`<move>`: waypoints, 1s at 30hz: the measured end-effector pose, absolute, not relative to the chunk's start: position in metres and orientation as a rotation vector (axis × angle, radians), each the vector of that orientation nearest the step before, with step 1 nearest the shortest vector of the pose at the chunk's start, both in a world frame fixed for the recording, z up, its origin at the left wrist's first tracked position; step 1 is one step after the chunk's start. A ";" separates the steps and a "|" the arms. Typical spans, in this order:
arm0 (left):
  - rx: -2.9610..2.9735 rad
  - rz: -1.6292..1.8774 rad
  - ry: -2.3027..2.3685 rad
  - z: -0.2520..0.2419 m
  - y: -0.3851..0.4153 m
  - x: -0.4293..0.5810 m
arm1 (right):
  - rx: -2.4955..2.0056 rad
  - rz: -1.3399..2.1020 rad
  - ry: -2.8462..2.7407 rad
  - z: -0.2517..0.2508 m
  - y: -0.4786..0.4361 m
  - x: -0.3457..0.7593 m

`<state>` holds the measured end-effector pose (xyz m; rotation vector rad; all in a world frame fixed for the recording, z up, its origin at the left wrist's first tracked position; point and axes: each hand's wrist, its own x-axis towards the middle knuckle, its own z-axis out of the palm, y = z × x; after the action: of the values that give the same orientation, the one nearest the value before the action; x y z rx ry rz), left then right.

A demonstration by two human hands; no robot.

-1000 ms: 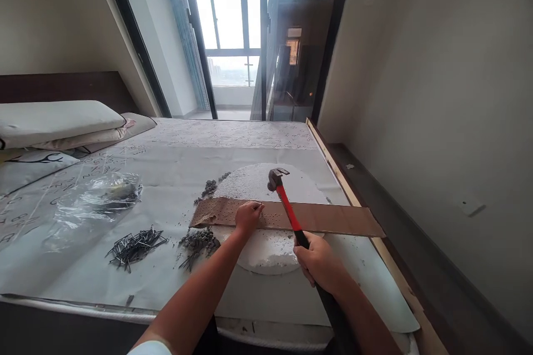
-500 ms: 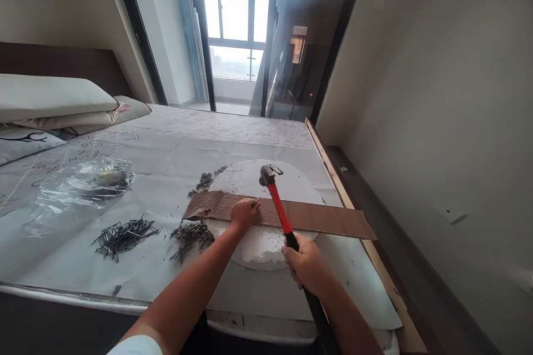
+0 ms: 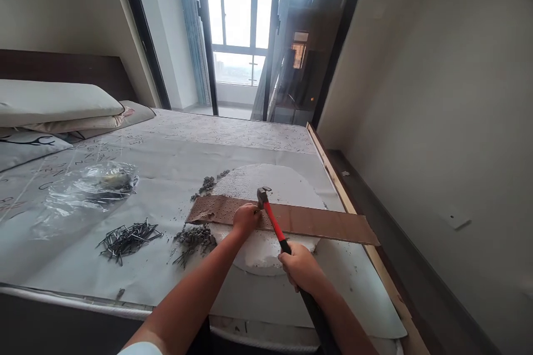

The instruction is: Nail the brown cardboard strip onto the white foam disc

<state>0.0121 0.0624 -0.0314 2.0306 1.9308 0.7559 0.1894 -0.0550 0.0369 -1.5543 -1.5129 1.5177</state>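
My right hand (image 3: 303,269) is wrapped round the black grip of a claw hammer (image 3: 275,223) with a red shaft. The hammer's metal head is right at the fingertips of my left hand (image 3: 245,218). That hand is closed in a pinch on a nail, mostly hidden by the fingers and the hammer head. It rests on a long brown cardboard strip (image 3: 316,222) dotted with small holes at its left part. Under the strip lies a round white foam board (image 3: 266,177). A pile of loose nails (image 3: 130,239) lies to the left.
Grey crumbs (image 3: 195,238) lie beside the strip's left end, with more behind it. A clear plastic bag (image 3: 87,188) is farther left on the sheet-covered bed. Pillows (image 3: 58,102) stand at the back left. A wooden edge strip (image 3: 333,175) runs along the right side.
The hammer head has come down from above the strip to my left fingertips, as my right hand moved slightly lower. My left hand stays at the same place on the cardboard.
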 end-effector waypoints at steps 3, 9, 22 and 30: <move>1.997 0.861 1.801 -0.029 0.060 0.004 | -1.543 1.458 -1.522 0.034 -0.055 0.187; 1.431 1.225 1.629 -0.025 0.055 -0.012 | -1.539 1.529 -1.502 0.030 -0.056 0.182; 1.395 1.439 1.828 -0.011 -0.007 -0.114 | -1.035 1.993 -1.028 0.005 -0.039 0.197; 1.760 0.324 2.370 -0.078 -0.080 -0.201 | -0.646 2.344 -0.701 -0.005 -0.031 0.212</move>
<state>-0.2014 -0.0797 -0.0776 1.7596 2.3695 0.3237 0.2116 -0.0313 -0.0049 -0.6462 -0.7012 2.3437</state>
